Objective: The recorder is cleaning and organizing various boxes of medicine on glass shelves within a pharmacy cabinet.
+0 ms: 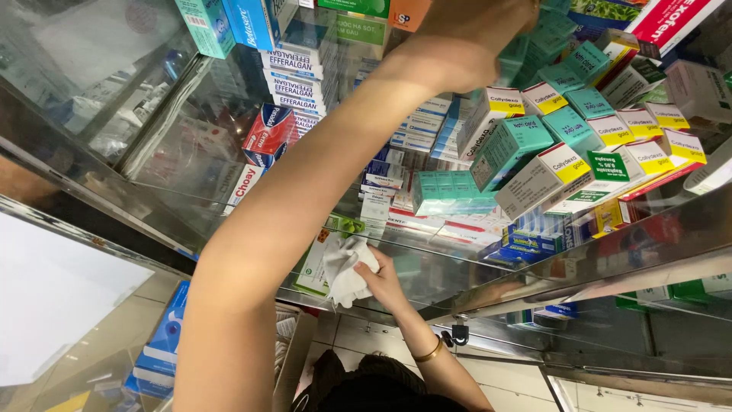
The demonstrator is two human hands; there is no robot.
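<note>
Glass shelf [427,271], wide, running across the view with a metal front rail; stacked with small medicine boxes. Below it, tiled floor and a lower stack of blue boxes [164,343] at far left.

Long bare forearm crosses the middle of the view, rising from bottom left to top right. It ends at the left hand [476,27], which is up among teal boxes [507,145] at the top of the shelf. Fingers run past the picture's top edge and behind the boxes; cannot tell whether they are spread or closed on anything.

Beside the teal boxes, to the right, a row of white boxes with yellow ends [637,141], tilted and leaning on one another. Left of the forearm, a column of white-and-blue boxes [293,76] and a red-and-white box [267,130] lying at an angle.

Right hand [385,278], low centre, gold bangle [428,352] at the wrist. Fingers curled and pressed together around a crumpled white cloth [347,267], which is bunched against the glass near the shelf's front edge, just left of the hand.
</note>
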